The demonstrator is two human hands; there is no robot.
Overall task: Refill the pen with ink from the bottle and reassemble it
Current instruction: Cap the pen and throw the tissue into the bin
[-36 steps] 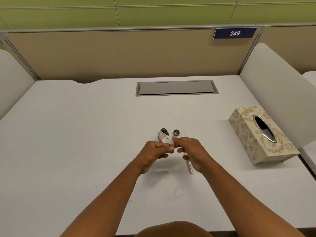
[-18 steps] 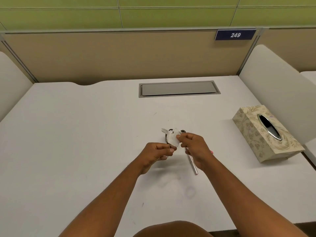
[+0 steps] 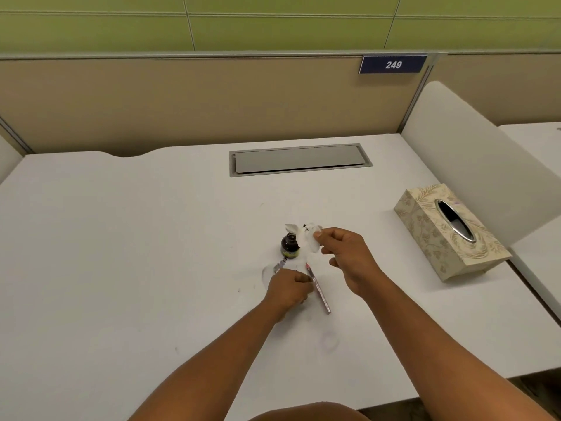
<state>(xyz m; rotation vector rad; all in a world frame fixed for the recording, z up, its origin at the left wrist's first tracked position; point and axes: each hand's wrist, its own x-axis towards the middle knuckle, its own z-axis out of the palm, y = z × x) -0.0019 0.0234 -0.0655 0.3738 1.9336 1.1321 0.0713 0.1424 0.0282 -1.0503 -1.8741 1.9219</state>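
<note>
Partition sign (image 3: 393,64) reads "249"; ink bottle (image 3: 290,246) label unreadable.

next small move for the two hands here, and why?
Probably set the tissue down, freeing the right hand for the pen barrel lying on the desk. The left hand already holds the nib section beside the open ink bottle; the tissue shows ink spots.

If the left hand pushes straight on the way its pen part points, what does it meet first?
Most likely the ink bottle. The left hand holds the pen section, whose tip points up and slightly right toward the open bottle's base. From one view depth is uncertain, so it may pass just left.
</note>
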